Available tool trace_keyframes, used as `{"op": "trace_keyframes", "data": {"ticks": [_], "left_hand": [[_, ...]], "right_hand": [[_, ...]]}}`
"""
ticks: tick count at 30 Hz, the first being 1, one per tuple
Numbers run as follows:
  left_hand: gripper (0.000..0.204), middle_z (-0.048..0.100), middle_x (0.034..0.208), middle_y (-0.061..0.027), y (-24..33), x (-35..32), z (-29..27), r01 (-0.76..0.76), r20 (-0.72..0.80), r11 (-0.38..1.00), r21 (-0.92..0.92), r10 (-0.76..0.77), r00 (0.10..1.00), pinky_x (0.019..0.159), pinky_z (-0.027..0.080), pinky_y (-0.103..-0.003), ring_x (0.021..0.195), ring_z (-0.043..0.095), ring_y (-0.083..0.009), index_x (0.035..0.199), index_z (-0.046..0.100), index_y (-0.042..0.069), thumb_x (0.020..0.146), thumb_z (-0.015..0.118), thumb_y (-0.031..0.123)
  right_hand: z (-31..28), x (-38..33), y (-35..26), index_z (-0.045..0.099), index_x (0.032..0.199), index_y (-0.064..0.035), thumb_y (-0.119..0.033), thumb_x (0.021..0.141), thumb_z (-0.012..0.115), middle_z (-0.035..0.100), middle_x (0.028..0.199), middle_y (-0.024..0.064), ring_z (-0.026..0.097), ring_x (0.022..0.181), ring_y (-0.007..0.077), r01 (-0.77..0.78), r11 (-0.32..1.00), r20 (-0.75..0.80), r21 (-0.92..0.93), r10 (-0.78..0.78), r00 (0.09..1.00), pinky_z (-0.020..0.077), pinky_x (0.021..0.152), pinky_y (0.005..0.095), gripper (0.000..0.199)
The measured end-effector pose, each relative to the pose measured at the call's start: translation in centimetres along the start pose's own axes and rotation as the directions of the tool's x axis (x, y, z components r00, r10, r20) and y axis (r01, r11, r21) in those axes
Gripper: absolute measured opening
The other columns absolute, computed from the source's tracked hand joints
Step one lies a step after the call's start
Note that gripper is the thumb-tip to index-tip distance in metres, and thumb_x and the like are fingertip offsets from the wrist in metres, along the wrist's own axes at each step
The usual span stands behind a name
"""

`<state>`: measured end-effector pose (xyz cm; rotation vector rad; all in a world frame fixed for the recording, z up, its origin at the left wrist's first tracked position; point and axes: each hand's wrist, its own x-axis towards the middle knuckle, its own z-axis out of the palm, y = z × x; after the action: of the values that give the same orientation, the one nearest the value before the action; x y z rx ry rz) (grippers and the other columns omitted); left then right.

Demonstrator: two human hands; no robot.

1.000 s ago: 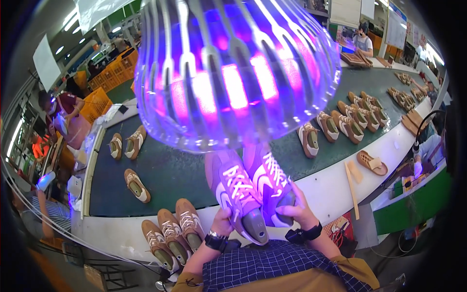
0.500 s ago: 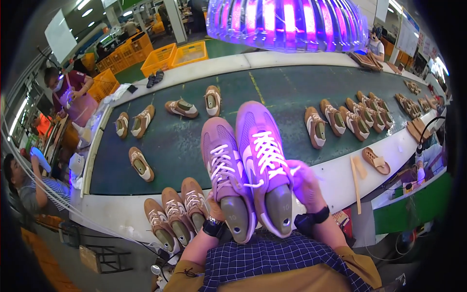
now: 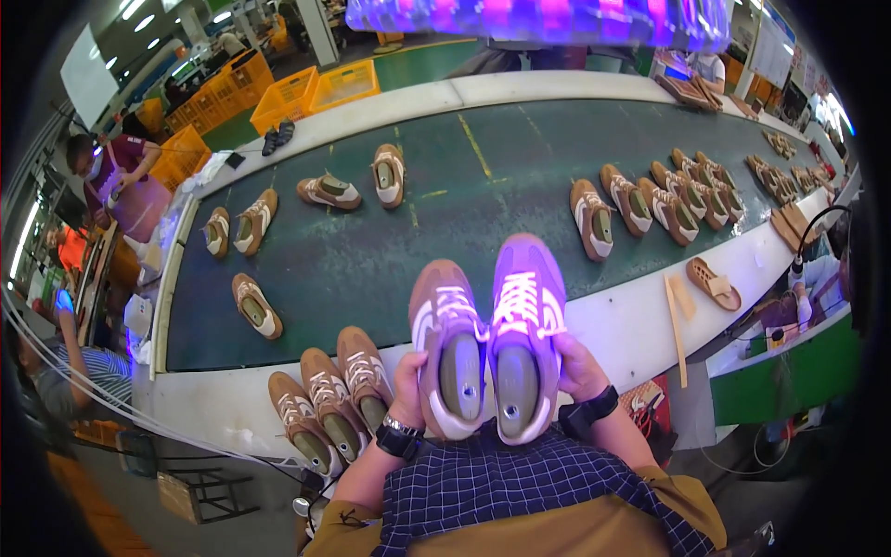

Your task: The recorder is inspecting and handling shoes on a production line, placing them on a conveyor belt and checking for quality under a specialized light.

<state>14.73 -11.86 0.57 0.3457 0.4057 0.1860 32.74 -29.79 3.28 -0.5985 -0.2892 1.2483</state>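
Left hand [image 3: 408, 388] clasps left shoe [image 3: 449, 316] from its outer side, right hand [image 3: 582, 369] clasps right shoe [image 3: 522, 320] likewise; we can't see most fingertips or either sole. Pair is side by side before us, toes away, long axes near parallel. Beyond: white rim [image 3: 640, 320], green belt [image 3: 445, 209]. Lamp [image 3: 538, 20] cut off at top.

Violet light glows from a ribbed lamp [image 3: 538, 20] at the top edge, tinting the right-hand shoe [image 3: 534, 255] pink-purple and bleaching its laces [image 3: 520, 295], as white ceiling lights [image 3: 135, 8] shine at upper left. Fisheye distortion bows the bench [image 3: 492, 209] within a blackened rim; the far background looks soft.
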Motion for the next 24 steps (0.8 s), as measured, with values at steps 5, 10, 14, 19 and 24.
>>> {"op": "trace_keyframes", "data": {"ticks": [5,10,14,19,24], "left_hand": [[0.050,0.056,0.120,-0.0137,1.0,1.2,0.3,-0.234,0.070,0.963,-0.132,0.244,0.967,0.096,0.043,-0.041,0.106,0.056,-0.0265,0.125,0.046,0.002,0.083,0.052,0.028],[0.047,0.056,0.119,-0.0089,1.2,0.8,1.1,-0.426,-0.051,0.899,-0.102,0.422,0.905,0.097,0.042,-0.039,0.110,0.054,-0.0235,0.124,0.047,0.005,0.082,0.057,0.024],[0.045,0.057,0.118,-0.0067,0.5,0.7,1.2,-0.465,-0.157,0.881,-0.089,0.448,0.880,0.096,0.044,-0.039,0.110,0.054,-0.0223,0.123,0.048,0.007,0.083,0.057,0.025],[0.043,0.057,0.117,-0.0063,-0.3,0.9,1.0,-0.441,-0.251,0.895,-0.072,0.411,0.876,0.091,0.048,-0.039,0.107,0.056,-0.0218,0.122,0.049,0.008,0.084,0.057,0.026],[0.042,0.058,0.116,-0.0064,-0.7,1.2,1.1,-0.458,-0.250,0.888,-0.045,0.433,0.866,0.089,0.049,-0.039,0.106,0.057,-0.0217,0.121,0.049,0.008,0.085,0.057,0.027]], "right_hand": [[0.1,0.8,-1.1,0.039,0.130,-0.0014,-0.018,0.082,0.062,0.053,0.123,0.0140,0.051,0.115,0.0274,0.170,0.963,-0.144,0.207,-0.142,0.979,0.0392,0.101,0.0447,0.056],[0.5,0.7,-1.0,0.041,0.129,-0.0054,-0.017,0.083,0.061,0.052,0.124,0.0101,0.051,0.115,0.0258,0.306,0.938,-0.241,0.161,-0.264,0.934,0.0405,0.101,0.0429,0.051],[0.5,0.5,-0.1,0.041,0.130,-0.0069,-0.020,0.085,0.059,0.052,0.124,0.0067,0.052,0.114,0.0229,0.360,0.932,-0.361,0.051,-0.319,0.876,0.0431,0.097,0.0425,0.050],[0.0,0.5,0.6,0.044,0.127,-0.0083,-0.026,0.087,0.057,0.055,0.121,0.0065,0.054,0.111,0.0219,0.326,0.945,-0.438,0.021,-0.284,0.853,0.0459,0.092,0.0426,0.045],[-0.2,0.5,0.9,0.046,0.124,-0.0079,-0.027,0.087,0.057,0.056,0.119,0.0066,0.056,0.109,0.0217,0.347,0.938,-0.441,0.022,-0.302,0.845,0.0463,0.091,0.0422,0.043]]}}
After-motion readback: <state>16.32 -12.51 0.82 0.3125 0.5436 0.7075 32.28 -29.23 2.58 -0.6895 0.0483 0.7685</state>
